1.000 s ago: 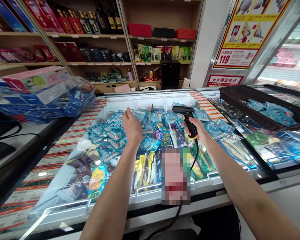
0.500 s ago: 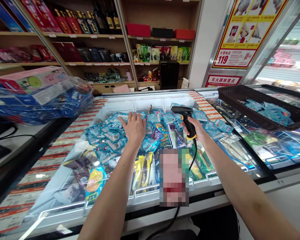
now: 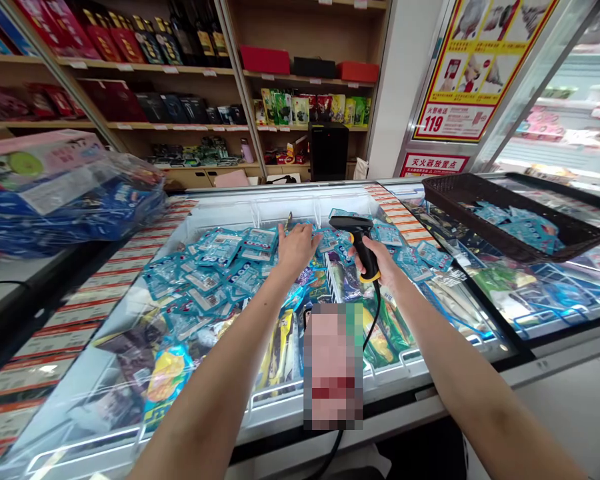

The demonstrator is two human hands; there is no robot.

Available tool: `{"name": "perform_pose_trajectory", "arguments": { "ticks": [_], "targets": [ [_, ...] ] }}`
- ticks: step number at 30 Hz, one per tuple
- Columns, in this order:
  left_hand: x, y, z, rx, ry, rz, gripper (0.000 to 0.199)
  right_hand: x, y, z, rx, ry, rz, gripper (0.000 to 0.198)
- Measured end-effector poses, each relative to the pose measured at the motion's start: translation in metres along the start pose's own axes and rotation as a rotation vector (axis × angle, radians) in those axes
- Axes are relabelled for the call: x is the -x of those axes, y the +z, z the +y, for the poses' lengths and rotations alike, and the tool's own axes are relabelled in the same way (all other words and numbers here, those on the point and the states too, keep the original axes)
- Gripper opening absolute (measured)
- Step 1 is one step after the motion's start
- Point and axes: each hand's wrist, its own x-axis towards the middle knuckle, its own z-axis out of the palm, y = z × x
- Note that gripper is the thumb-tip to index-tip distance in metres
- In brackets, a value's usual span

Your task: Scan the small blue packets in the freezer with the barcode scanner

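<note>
My left hand [image 3: 297, 248] lies palm down, fingers spread, over small blue packets [image 3: 217, 248] heaped on the glass of a chest freezer [image 3: 225, 207]. Its fingertips touch packets near the middle of the heap; whatever is under the palm is hidden. In my right hand [image 3: 375, 261] is a black and yellow barcode scanner [image 3: 364, 252], gripped by its handle with the head pointing left. From the handle a black cord [image 3: 375, 320] hangs down toward me. More blue packets [image 3: 387, 233] lie beneath and beyond the scanner.
A dark brown basket [image 3: 517, 230] with blue packets stands at the right. Plastic-wrapped boxes [image 3: 70, 187] are piled at the left. Colourful frozen goods [image 3: 385, 333] show inside the freezer. A blurred-out patch [image 3: 333, 367] covers part of its front. Shelves [image 3: 170, 70] stand behind.
My left hand has moved right across the heap, uncovering packets where it lay. The scanner stays in my right hand. The whole view has shifted slightly.
</note>
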Motion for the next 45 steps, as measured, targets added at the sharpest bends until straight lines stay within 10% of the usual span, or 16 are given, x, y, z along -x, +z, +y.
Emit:
{"name": "perform_pose_trajectory", "arguments": {
  "ticks": [8,23,28,45],
  "targets": [
    [-0.011,0.028,-0.010,0.097,-0.105,-0.187,0.054,0.000,0.003,-0.004,0.001,-0.006,0.002,0.044],
    [0.041,-0.017,-0.031,0.723,-0.290,0.366,0.053,-0.002,-0.001,0.007,-0.026,-0.023,0.008,0.044],
    [0.053,-0.014,-0.044,0.739,-0.273,0.398,0.018,0.004,0.004,0.003,-0.018,-0.038,0.012,0.041],
    [0.054,-0.019,-0.040,0.570,-0.314,0.450,0.042,0.011,0.018,-0.002,0.109,-0.001,-0.143,0.040]
  ]
}}
